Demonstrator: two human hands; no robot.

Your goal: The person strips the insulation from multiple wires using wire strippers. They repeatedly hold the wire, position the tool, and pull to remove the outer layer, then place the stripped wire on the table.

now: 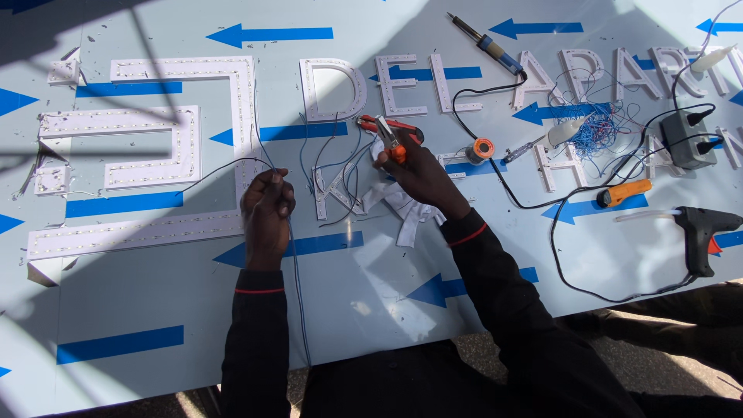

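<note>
Gripping orange-handled pliers [389, 138] over a pale blue sign panel [155, 302], a person works among white channel letters [334, 89].

The right hand [418, 174] is closed round the handles, the tool's long axis running up and slightly left, jaws away from the body. The left hand [267, 205], fingers pinched shut, holds a thin blue wire [297, 286] trailing straight down toward the panel's near edge.

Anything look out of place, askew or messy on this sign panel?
Mostly tidy work clutter. A tangle of blue wire lies loose among the letters at upper right, and a crumpled white cloth sits under the right hand. Nothing looks broken.
</note>
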